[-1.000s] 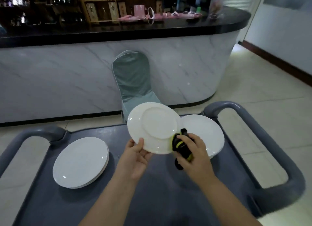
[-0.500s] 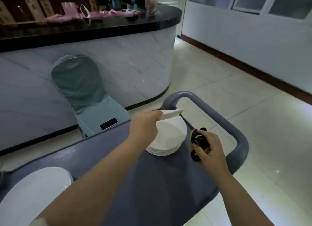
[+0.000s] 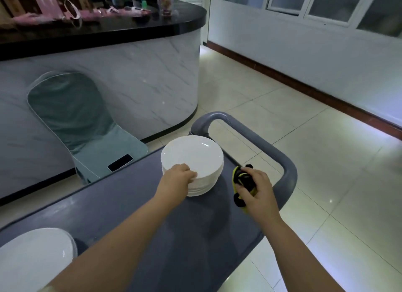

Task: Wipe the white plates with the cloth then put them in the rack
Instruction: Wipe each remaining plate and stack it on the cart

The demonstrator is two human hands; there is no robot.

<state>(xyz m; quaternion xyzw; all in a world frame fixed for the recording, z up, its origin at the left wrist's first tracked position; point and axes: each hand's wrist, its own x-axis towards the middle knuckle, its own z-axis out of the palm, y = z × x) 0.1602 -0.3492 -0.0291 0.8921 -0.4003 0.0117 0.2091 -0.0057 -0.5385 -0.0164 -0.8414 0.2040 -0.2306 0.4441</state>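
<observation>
Presently left hand grips the top round white plate for stacking; right hand clenches the yellow-black cloth, ready for wiping.

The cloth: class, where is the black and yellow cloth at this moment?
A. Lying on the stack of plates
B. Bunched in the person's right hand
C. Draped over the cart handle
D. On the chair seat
B: the cloth is bunched in the right hand, held over the cart beside the stack of plates.
</observation>
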